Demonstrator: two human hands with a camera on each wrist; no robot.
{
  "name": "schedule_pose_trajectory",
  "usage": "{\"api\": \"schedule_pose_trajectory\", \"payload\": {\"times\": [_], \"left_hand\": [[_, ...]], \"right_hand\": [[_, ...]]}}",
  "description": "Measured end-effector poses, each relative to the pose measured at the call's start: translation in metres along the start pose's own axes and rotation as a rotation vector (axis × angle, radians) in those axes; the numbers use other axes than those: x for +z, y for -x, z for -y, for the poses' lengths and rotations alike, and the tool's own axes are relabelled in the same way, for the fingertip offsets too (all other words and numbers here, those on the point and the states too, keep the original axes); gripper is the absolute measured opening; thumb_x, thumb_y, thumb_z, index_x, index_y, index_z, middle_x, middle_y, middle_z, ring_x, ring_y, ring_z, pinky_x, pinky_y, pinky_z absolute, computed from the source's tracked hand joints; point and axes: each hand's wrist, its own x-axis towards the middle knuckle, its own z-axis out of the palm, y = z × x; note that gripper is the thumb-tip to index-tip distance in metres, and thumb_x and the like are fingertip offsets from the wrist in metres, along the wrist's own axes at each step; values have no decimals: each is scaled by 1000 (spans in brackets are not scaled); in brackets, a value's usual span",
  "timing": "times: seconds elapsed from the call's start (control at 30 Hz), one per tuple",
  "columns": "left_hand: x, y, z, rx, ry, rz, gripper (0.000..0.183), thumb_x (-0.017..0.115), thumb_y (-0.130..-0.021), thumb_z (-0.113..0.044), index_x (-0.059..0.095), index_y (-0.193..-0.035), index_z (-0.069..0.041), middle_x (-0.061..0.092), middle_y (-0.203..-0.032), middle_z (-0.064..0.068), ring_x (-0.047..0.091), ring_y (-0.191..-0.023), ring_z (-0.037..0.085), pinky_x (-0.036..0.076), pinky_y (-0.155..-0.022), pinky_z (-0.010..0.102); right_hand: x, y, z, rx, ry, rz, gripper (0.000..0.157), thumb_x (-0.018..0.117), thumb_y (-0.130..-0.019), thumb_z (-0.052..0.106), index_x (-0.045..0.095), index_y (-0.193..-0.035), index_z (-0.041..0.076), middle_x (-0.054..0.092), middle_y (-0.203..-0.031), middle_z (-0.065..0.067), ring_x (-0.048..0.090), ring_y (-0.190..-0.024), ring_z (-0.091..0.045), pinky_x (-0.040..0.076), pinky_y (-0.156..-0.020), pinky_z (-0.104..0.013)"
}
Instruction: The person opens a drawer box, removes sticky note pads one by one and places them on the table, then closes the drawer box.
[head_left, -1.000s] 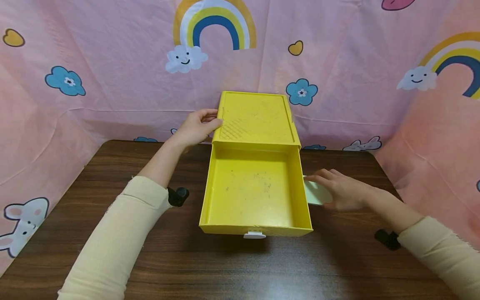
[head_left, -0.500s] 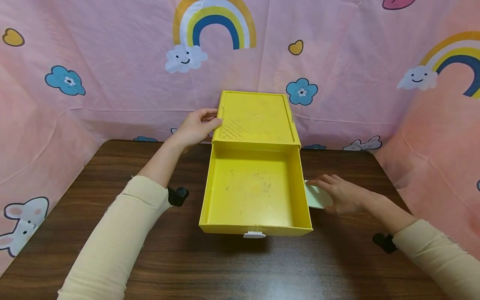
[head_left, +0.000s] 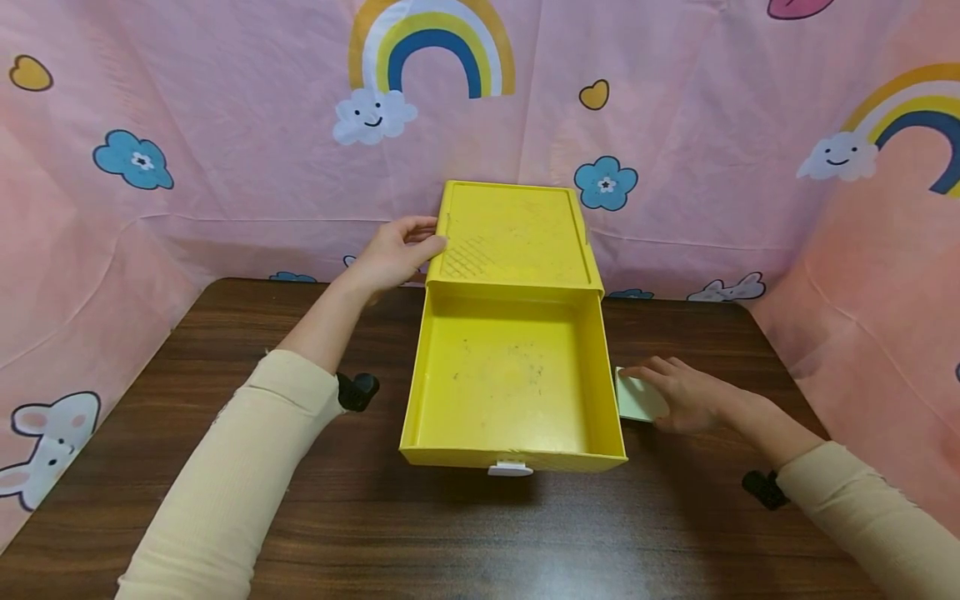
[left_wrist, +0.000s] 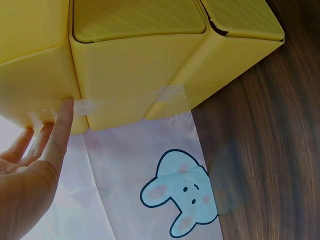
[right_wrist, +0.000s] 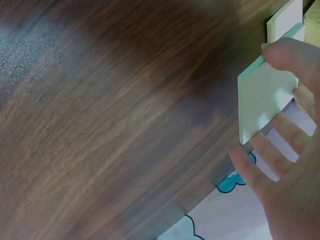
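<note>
In the head view, a yellow box (head_left: pixel 517 233) stood at the far side of the dark wooden table (head_left: pixel 360 533), its drawer (head_left: pixel 442 457) jutting toward the near side. The left hand (head_left: pixel 393 252) lay against the box's left side, thumb on the top edge, and seemed to be steadying it. Just beside the drawer's right wall, the right hand (head_left: pixel 686 397) held a pale green slab (head_left: pixel 639 400); whether slab and wall touched could not be told. In the left wrist view, the fingers (left_wrist: pixel 61 131) were spread a little, fingertips against the yellow side wall near clear tape (left_wrist: pixel 170 93); the thumb was out of sight. In the right wrist view, the thumb (right_wrist: pixel 292 56) pressed the slab's edge and pinched it against the index side, the other fingers fanned apart. The step in hand looked like handling the slab alongside the drawer; any further move would call for a sure pinch, clearance from the wall and a steady box.
</note>
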Motion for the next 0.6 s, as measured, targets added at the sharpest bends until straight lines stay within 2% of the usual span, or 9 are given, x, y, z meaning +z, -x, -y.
{"api": "schedule_pose_trajectory", "payload": {"times": [0.27,0.6], "left_hand": [[0,0,0,1,3,4,55,52,-87,-31,32,-134,-12,42,-129,6,51,-103,19,51,-76,35],[0,0,2,15,0,-2,56,52,-87,-32,32,-134,-11,42,-129,5,50,-105,18,51,-76,35]], "right_hand": [[7,0,-6,59,-24,39,76,73,-66,19,36,-132,16,42,-120,-8,42,-100,-26,45,-75,-38],[15,-4,-13,51,-9,53,77,73,-65,18,35,-133,18,40,-122,-7,41,-105,-27,44,-80,-43]]}}
